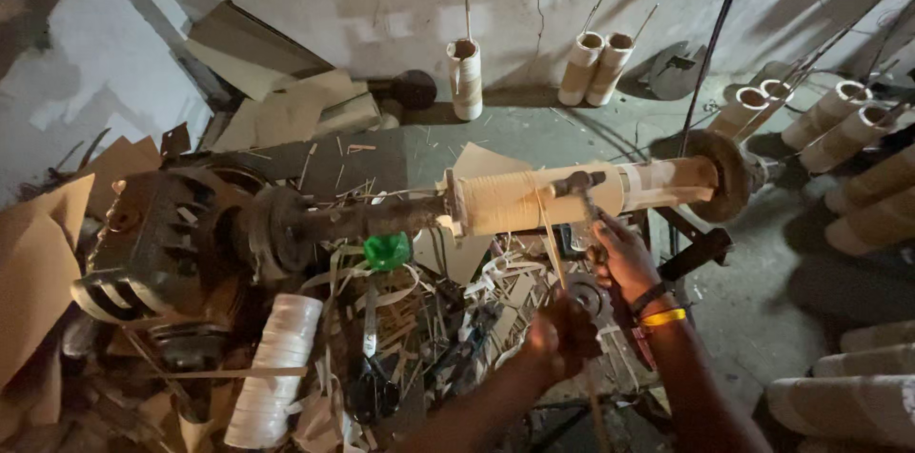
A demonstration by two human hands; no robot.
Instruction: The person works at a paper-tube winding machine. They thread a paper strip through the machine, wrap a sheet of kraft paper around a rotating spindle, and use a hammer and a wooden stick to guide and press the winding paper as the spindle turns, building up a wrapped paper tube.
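1. Cardboard tube (534,199) sits on the spindle right of the motor (162,243), half wound with cord.
2. Right hand (624,258) below the tube, fingers closed on the hammer (575,184) handle.
3. Left hand (562,334) fisted on a thin strip (551,248).
4. Advice: keep strip taut, tap lightly.

Rusty rough metal shaft (367,221); matt cardboard tube (572,194); glossy green plastic cap (386,251).

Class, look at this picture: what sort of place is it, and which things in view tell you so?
Probably a small, rough workshop for winding tape or strip onto cardboard tubes. A motor-driven spindle holds a tube, spare cardboard tubes stand by the cracked wall, and offcuts litter the floor.
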